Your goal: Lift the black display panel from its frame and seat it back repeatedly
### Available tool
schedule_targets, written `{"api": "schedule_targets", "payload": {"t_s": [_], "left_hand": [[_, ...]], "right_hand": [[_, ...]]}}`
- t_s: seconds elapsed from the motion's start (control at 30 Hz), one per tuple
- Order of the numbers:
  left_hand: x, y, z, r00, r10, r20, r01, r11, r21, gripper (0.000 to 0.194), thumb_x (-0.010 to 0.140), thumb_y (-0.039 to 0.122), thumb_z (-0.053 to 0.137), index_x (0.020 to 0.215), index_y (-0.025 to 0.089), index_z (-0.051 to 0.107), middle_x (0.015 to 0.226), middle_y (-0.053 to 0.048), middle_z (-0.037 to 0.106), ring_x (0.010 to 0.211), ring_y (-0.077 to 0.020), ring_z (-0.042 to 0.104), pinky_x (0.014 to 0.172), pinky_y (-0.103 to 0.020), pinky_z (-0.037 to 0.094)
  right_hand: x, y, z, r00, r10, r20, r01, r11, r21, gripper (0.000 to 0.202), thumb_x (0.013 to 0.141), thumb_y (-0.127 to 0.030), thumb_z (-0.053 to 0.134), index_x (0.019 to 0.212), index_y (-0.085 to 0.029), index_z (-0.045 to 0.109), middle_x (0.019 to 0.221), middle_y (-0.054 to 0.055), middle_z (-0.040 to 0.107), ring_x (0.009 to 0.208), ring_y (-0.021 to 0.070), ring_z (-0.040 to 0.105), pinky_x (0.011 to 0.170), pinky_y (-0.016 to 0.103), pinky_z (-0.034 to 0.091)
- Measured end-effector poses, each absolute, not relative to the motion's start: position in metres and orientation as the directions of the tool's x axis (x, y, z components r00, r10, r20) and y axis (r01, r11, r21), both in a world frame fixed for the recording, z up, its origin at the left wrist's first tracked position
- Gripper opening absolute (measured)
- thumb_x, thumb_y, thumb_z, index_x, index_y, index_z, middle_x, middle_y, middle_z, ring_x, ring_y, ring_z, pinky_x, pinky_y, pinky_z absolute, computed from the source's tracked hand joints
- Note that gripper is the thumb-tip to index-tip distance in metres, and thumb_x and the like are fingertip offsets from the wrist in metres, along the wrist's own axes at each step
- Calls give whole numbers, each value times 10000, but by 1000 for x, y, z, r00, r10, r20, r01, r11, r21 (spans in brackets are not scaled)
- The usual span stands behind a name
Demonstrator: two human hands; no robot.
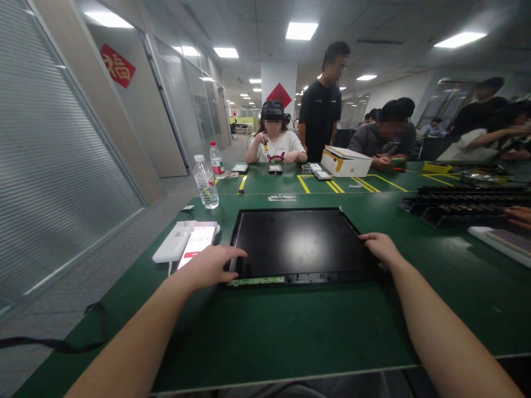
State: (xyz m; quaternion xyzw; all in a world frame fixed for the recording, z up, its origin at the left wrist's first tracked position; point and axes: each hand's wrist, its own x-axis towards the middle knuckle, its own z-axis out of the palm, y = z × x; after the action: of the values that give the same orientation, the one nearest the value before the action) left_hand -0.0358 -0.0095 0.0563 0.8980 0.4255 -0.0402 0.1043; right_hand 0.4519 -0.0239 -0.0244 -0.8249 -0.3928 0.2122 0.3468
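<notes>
A black display panel [298, 240] in a thin black frame lies flat on the green table [282, 337]. Along its near edge runs a green circuit board strip [261, 281]. My left hand [215, 263] is at the panel's left edge, thumb and index finger apart, the fingertips over the frame near the lower left corner. On the opposite side, my right hand [382, 250] touches the right edge with its index finger; the other fingers are curled beneath the palm and partly hidden. A lit phone [199, 240] rests on a white device [170, 249] left of the panel.
Two water bottles [206, 182] stand beyond the phone. Small metal pieces [282, 197] lie past the panel. Black frame parts [464, 204] are stacked at the right, near another person's hand [520, 215]. A white box [346, 162] and several people are across the table.
</notes>
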Motion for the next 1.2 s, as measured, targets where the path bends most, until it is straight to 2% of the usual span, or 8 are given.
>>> {"api": "schedule_targets", "payload": {"t_s": [0.43,0.67,0.97,1.2], "left_hand": [[-35,-10,57,655,738,-160,755,-635,164,374,829,260,637,1203,263,620,1227,-43,695,1042,-238,670,886,-323,486],[-36,-9,55,671,725,-153,741,-653,155,303,834,271,637,1136,269,620,1178,-20,700,993,-222,670,819,-292,469],[-36,-7,50,665,733,-142,747,-644,165,293,815,272,633,1107,264,639,1092,-29,717,921,-229,673,762,-289,463],[-38,-5,49,601,792,-106,795,-580,179,372,782,341,689,1145,270,657,1106,-46,725,972,-272,671,808,-326,473]], "right_hand": [[451,-24,-25,609,793,-23,545,-440,-713,381,651,-32,530,914,-168,769,889,63,745,742,167,650,671,245,477],[451,-24,-26,613,790,5,574,-440,-691,357,660,-49,542,906,-166,773,898,77,744,761,185,645,666,264,475],[450,-25,-28,614,789,33,580,-422,-697,358,669,-50,545,920,-157,778,850,74,735,708,171,629,652,258,467],[451,-25,-26,620,785,5,562,-439,-701,355,674,-60,546,921,-161,782,863,76,739,699,171,633,628,255,462]]}}
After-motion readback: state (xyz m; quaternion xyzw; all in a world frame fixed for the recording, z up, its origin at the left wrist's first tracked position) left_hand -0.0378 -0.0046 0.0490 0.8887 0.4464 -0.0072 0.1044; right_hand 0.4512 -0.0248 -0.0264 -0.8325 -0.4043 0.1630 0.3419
